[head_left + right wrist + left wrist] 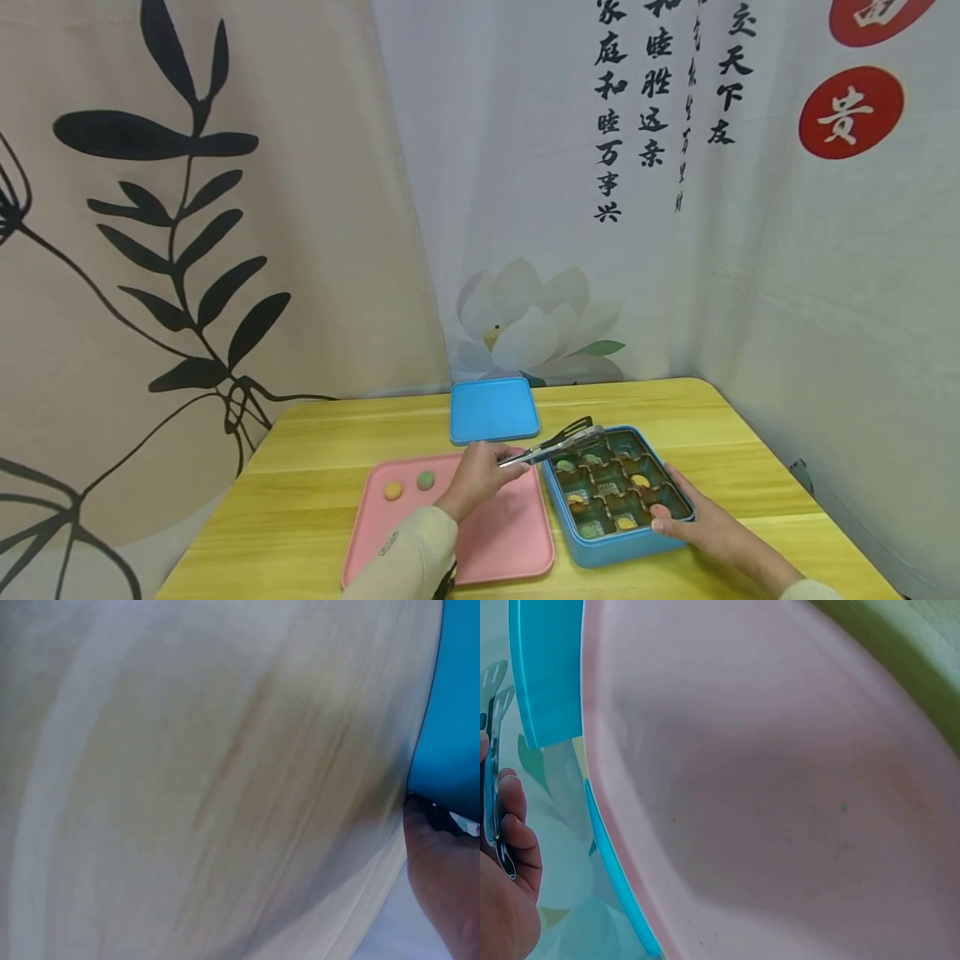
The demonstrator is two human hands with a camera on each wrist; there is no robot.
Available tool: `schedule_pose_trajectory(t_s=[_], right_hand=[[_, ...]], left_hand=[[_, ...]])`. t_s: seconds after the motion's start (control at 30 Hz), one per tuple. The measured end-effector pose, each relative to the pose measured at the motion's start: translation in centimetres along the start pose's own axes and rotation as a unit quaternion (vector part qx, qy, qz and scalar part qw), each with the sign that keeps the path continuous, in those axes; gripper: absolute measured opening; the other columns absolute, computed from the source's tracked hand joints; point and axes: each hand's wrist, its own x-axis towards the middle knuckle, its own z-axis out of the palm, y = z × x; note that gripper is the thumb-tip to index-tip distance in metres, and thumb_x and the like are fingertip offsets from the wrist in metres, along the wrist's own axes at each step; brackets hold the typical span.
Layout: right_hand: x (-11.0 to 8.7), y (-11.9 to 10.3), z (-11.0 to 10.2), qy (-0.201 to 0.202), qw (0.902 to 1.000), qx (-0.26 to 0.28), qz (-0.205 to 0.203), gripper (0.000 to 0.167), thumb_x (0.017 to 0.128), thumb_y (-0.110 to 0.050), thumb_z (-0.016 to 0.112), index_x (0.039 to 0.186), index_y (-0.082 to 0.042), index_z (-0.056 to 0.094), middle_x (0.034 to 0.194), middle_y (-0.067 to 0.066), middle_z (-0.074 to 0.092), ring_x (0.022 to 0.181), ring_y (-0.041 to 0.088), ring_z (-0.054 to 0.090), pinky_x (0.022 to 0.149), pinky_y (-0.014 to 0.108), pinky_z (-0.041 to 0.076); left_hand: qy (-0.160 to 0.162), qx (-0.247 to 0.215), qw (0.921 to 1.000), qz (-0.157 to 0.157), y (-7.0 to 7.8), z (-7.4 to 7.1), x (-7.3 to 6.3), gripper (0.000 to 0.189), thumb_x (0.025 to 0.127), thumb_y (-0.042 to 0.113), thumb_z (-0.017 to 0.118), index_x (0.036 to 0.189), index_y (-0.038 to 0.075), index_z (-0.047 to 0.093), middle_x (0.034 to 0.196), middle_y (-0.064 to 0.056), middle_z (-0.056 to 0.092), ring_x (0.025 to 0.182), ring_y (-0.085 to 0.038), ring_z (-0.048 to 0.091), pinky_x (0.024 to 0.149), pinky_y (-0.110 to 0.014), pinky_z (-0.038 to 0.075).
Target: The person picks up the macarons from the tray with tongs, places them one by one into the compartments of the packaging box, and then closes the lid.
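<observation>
My left hand (480,479) holds a pair of metal tongs (558,442), also in the left wrist view, above the pink tray (498,567). The tongs' tips reach over the far left corner of a blue box (622,551); I cannot tell whether anything is between them. A brown divided insert in the box has small round macaron-like pieces in several compartments: green, yellow (641,481) and pink (660,511). My right hand (708,525) grips the box's near right corner, thumb over the rim. On the tray lie a yellow piece (393,491) and a green piece (426,480).
Behind the pink tray, a flat blue lid-like tray (495,410) lies on the yellow wood-grain table (300,492). Printed curtains (337,208) hang right behind the table and along its right side.
</observation>
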Motion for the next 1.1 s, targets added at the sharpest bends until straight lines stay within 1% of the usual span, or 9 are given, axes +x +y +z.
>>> schedule_pose_trajectory(t_s=[0.1, 0.2, 0.23, 0.37, 0.47, 0.57, 0.83, 1.07, 1.1], right_hand=[[0.0, 0.2, 0.0, 0.003, 1.0, -0.003, -0.003, 0.099, 0.095, -0.037, 0.067, 0.158, -0.004, -0.001, 0.155, 0.039, 0.007, 0.132, 0.058, 0.033, 0.096, 0.069, 0.034], [0.0, 0.2, 0.1, 0.006, 0.9999, -0.01, -0.006, 0.1, 0.094, -0.038, 0.068, 0.158, -0.003, 0.0, 0.155, 0.038, 0.007, 0.137, 0.06, 0.015, 0.097, 0.07, 0.033], [0.0, 0.3, 0.1, 0.006, 0.9999, -0.009, -0.007, 0.1, 0.094, -0.037, 0.068, 0.158, -0.003, -0.001, 0.155, 0.038, 0.007, 0.138, 0.06, 0.015, 0.097, 0.07, 0.033], [0.0, 0.2, 0.0, 0.005, 0.9999, -0.006, -0.008, 0.101, 0.094, -0.037, 0.068, 0.158, -0.002, -0.001, 0.155, 0.038, 0.006, 0.138, 0.06, 0.013, 0.097, 0.07, 0.032], [0.0, 0.2, 0.0, 0.005, 0.9999, -0.009, -0.007, 0.101, 0.094, -0.038, 0.068, 0.158, -0.002, -0.001, 0.155, 0.038, 0.005, 0.137, 0.06, 0.012, 0.097, 0.071, 0.032], [0.1, 0.2, 0.0, 0.007, 0.9998, -0.015, -0.007, 0.101, 0.094, -0.038, 0.069, 0.158, -0.002, -0.001, 0.155, 0.039, 0.005, 0.137, 0.061, 0.013, 0.096, 0.07, 0.032], [0.1, 0.3, 0.1, 0.005, 0.9999, -0.008, -0.006, 0.1, 0.094, -0.038, 0.068, 0.158, -0.003, 0.0, 0.156, 0.038, 0.005, 0.138, 0.06, 0.012, 0.097, 0.07, 0.032], [0.1, 0.2, 0.1, 0.003, 1.0, -0.007, -0.007, 0.1, 0.094, -0.037, 0.068, 0.158, -0.003, 0.0, 0.155, 0.038, 0.005, 0.138, 0.06, 0.013, 0.097, 0.069, 0.033], [0.1, 0.2, 0.1, 0.003, 1.0, -0.007, -0.006, 0.1, 0.094, -0.037, 0.068, 0.158, -0.003, -0.001, 0.155, 0.038, 0.006, 0.138, 0.06, 0.013, 0.097, 0.069, 0.033]], left_hand=[[-0.001, 0.002, 1.0, -0.003, 0.0, 0.0, 0.0, 0.017, 0.085, 0.023, 0.079, 0.096, 0.011, 0.079, 0.079, 0.009, 0.07, 0.063, -0.005, 0.05, 0.052, -0.023, 0.042], [-0.001, -0.002, 1.0, -0.009, 0.1, 0.0, 0.0, 0.017, 0.085, 0.023, 0.08, 0.096, 0.01, 0.079, 0.078, 0.009, 0.069, 0.063, -0.006, 0.051, 0.052, -0.023, 0.042], [-0.001, -0.004, 0.9999, -0.01, 0.2, 0.0, 0.0, 0.017, 0.085, 0.023, 0.08, 0.096, 0.01, 0.079, 0.077, 0.009, 0.069, 0.063, -0.006, 0.05, 0.052, -0.023, 0.042], [-0.001, -0.011, 0.9999, -0.013, 0.2, 0.0, -0.1, 0.017, 0.085, 0.023, 0.08, 0.096, 0.01, 0.079, 0.077, 0.009, 0.068, 0.063, -0.006, 0.051, 0.052, -0.023, 0.043], [-0.002, -0.012, 0.9998, -0.014, 0.1, -0.2, -0.1, 0.017, 0.085, 0.024, 0.08, 0.097, 0.011, 0.079, 0.076, 0.01, 0.067, 0.061, -0.006, 0.05, 0.05, -0.023, 0.041], [-0.002, -0.008, 0.9998, -0.017, 0.0, -0.4, -0.1, 0.016, 0.086, 0.025, 0.079, 0.094, 0.012, 0.079, 0.071, 0.01, 0.064, 0.059, -0.007, 0.048, 0.049, -0.023, 0.039], [0.007, -0.003, 0.9999, -0.01, -0.2, -1.4, -0.3, 0.014, 0.085, 0.026, 0.079, 0.085, 0.012, 0.076, 0.065, 0.009, 0.059, 0.058, -0.008, 0.047, 0.048, -0.023, 0.038], [0.009, 0.003, 0.9996, -0.025, -0.6, -2.3, -0.8, 0.013, 0.085, 0.029, 0.079, 0.085, 0.016, 0.076, 0.064, 0.01, 0.058, 0.06, -0.008, 0.048, 0.049, -0.023, 0.039], [0.011, 0.004, 0.9997, -0.022, -0.7, -2.5, -0.9, 0.014, 0.085, 0.028, 0.079, 0.085, 0.015, 0.076, 0.064, 0.009, 0.058, 0.06, -0.009, 0.048, 0.048, -0.024, 0.039]])
